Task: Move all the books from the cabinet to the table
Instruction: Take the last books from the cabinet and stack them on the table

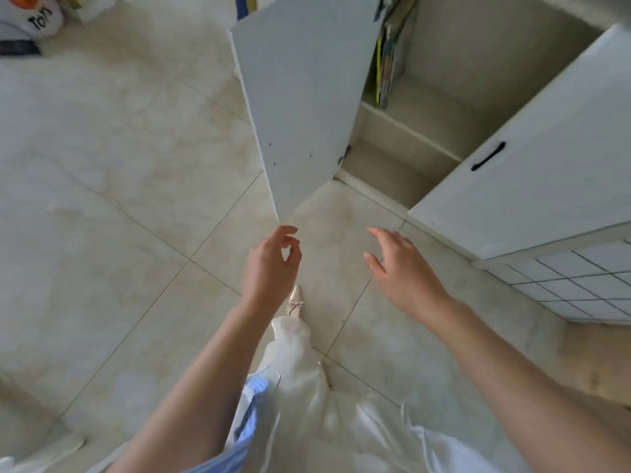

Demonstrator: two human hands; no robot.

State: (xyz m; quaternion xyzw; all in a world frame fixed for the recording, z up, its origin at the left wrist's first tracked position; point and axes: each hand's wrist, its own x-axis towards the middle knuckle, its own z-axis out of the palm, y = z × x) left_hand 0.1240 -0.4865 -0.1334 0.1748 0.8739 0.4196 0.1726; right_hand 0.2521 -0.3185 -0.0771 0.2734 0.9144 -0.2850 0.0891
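Floor (102, 165) of pale glossy tile fills most of the frame, grout lines running diagonally. Cabinet (444, 107), white outside and beige inside, sits upper right; its left door (300, 107) is swung wide open toward the camera, bottom corner ending just above the hands. Right door (532, 172) is shut, with a dark slot handle (487, 161). Two shelf levels show inside, lower one bare. Books (387, 63) stand upright at the left end of the upper shelf, tucked against the cabinet wall just behind the open door's edge; a few thin spines, yellow and dark, count unclear from blur. White grid-pattern panel (580, 285) at mid right edge, next to the cabinet. Both forearms are bare, reaching up from the bottom of the frame. Left hand (269, 268) at centre, fingers loosely curled with thumb and forefinger nearly meeting, holding nothing, just below the door corner and not touching it. Right hand (403, 268) right of centre, fingers spread and relaxed, palm down, empty, well apart from the books. White trousers (307, 387) and a pale pointed shoe (296, 300) show between the arms; blue-striped shirt hem (249, 414) at lower centre. Upper left corner: a white object with black lettering (37, 15), probably a bag.
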